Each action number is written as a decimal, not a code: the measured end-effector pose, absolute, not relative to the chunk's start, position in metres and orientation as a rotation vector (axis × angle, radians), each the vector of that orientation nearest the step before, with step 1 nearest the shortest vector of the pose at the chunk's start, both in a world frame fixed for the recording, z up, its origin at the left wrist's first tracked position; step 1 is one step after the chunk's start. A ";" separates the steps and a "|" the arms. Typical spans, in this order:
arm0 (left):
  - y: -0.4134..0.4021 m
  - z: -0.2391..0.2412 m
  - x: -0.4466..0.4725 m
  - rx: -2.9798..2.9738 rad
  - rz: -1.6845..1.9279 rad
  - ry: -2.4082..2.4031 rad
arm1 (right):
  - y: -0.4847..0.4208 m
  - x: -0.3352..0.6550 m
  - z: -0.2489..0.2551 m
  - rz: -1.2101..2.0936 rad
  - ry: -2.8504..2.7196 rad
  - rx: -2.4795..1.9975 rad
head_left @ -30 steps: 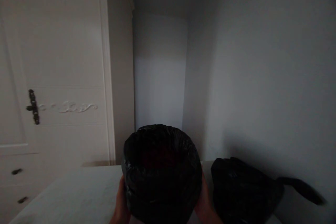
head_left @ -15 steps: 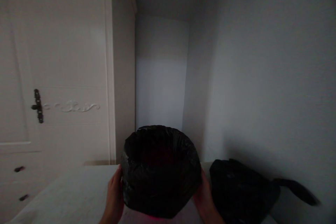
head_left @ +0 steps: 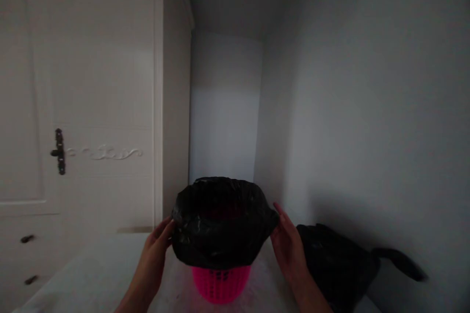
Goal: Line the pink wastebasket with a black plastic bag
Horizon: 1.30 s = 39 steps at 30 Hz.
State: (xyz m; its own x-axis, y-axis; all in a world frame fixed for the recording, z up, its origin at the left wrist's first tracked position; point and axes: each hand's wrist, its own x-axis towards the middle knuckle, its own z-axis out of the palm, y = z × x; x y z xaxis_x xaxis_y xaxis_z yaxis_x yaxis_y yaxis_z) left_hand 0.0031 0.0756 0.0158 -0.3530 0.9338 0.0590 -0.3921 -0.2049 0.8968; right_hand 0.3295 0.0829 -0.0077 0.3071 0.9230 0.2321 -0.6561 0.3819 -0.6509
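A black trash bag [head_left: 220, 239] lines a pink plastic basket [head_left: 220, 286], its edge folded down over the rim and hiding the upper part. The basket's slotted lower wall shows beneath the bag, upright on the pale surface. At the left side my left hand [head_left: 156, 249] pinches the folded bag edge between thumb and fingers. On the opposite side my right hand [head_left: 288, 242] grips the bag, pulling out a small corner of it. Inside the opening it is dark, with a faint reddish tint.
A second black bag [head_left: 334, 264] with a strap-like end lies at the right against the grey wall [head_left: 367, 107]. To the left stands a white wardrobe [head_left: 106, 83] with a dark handle [head_left: 59, 151]. The pale surface [head_left: 99, 264] carries the basket.
Both hands have moved up from the basket's sides to the bag's folded edge. The bag's lower edge sits higher, so more of the pink basket shows.
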 end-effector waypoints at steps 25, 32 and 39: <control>0.019 0.070 0.007 0.661 1.620 0.899 | 0.047 0.321 0.033 1.167 -0.742 -0.457; 0.018 0.073 0.012 0.542 1.638 0.860 | 0.046 0.317 0.031 1.124 -0.727 -0.534; 0.011 0.078 0.018 0.507 1.720 0.827 | 0.044 0.318 0.025 1.079 -0.901 -0.528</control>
